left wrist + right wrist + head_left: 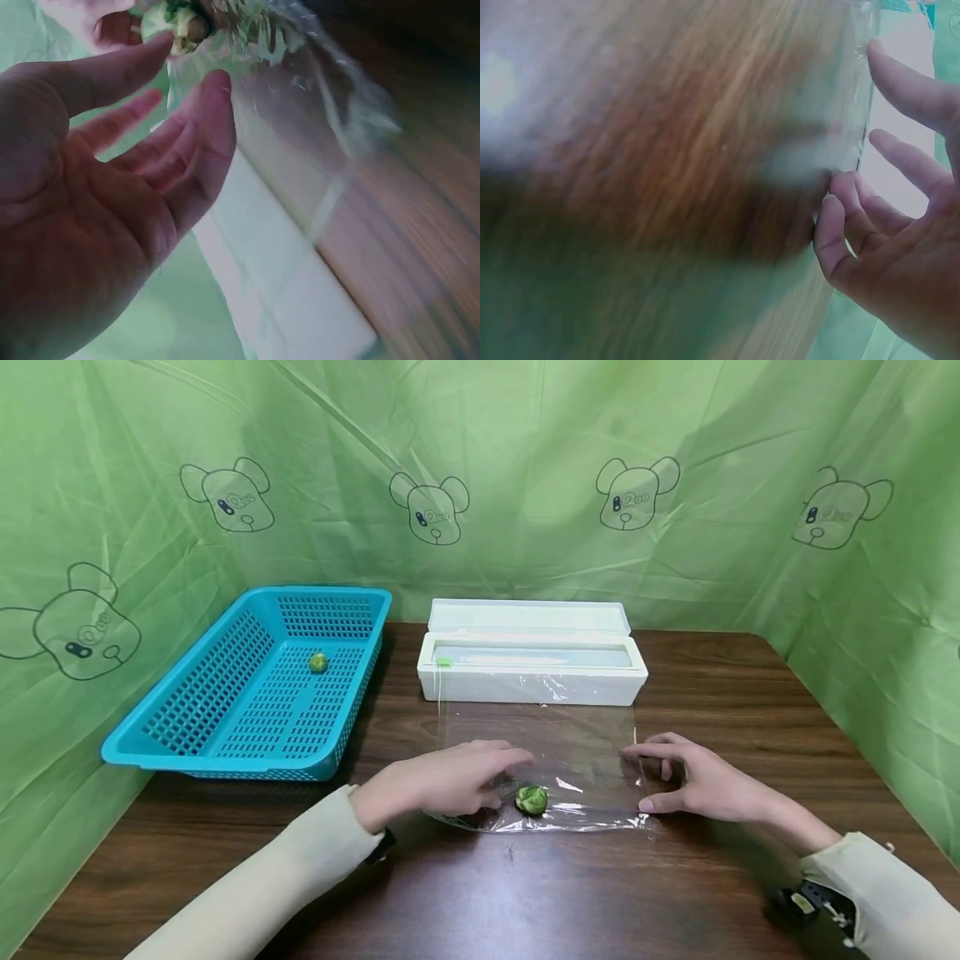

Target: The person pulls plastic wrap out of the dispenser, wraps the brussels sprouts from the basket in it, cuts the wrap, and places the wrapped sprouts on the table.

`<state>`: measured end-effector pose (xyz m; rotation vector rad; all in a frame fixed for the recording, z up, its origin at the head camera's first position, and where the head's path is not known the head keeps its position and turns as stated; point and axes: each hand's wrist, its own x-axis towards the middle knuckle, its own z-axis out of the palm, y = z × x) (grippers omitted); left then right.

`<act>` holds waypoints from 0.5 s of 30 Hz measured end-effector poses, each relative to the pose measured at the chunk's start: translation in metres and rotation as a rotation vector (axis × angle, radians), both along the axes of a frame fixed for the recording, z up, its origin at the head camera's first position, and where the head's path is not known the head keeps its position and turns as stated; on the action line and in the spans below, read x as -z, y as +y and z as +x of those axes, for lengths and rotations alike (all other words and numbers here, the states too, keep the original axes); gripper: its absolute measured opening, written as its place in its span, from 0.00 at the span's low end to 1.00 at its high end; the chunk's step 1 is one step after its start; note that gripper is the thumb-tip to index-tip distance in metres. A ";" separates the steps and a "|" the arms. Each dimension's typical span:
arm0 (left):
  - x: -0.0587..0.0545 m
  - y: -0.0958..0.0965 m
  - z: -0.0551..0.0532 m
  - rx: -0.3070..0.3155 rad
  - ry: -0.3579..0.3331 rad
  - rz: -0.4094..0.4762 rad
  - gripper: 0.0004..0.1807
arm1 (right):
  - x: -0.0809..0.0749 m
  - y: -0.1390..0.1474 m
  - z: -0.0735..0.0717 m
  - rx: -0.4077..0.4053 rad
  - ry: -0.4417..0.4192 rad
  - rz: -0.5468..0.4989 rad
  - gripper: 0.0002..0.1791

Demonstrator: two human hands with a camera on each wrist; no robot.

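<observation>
Loosely, my left hand (457,778) arches over the left part of the cling film (592,739), its fingers relaxed and gently bent with a clear gap between thumb and fingertips; it grips nothing, and I cannot tell whether its fingertips touch the film or only hover at it. Just beside those fingertips, on the film near its front edge, sits a Brussels sprout (532,801), almost round, so I cannot pick out a long axis; from my left wrist a brownish round spot shows on it, perhaps the stem end. My right hand (697,781) is spread at the film's right edge, thumb well apart from the fingers, thumb tip by the front corner, the other fingertips farther back along the same edge; I see no firm pinch. The film runs straight toward me from its white dispenser box (532,687), whose long axis lies left to right across the worktop (525,902), with its lid (528,617) raised at the back. To the left, a blue plastic basket (217,764) slants lengthwise from near left to far right, with a second Brussels sprout (318,662) inside, toward its far end.
</observation>
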<state>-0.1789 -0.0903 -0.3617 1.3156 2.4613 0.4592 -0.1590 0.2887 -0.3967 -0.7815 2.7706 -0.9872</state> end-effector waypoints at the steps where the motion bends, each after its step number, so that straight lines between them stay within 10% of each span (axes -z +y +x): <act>1: -0.001 -0.008 0.004 -0.019 -0.001 0.015 0.33 | -0.001 0.001 0.001 0.002 0.004 -0.005 0.38; 9: 0.004 -0.058 0.034 -0.105 0.084 0.053 0.16 | -0.008 -0.001 0.023 -0.015 0.148 -0.006 0.28; 15: 0.016 -0.074 0.037 -0.152 0.091 0.061 0.15 | -0.004 -0.012 0.041 -0.162 0.183 0.033 0.17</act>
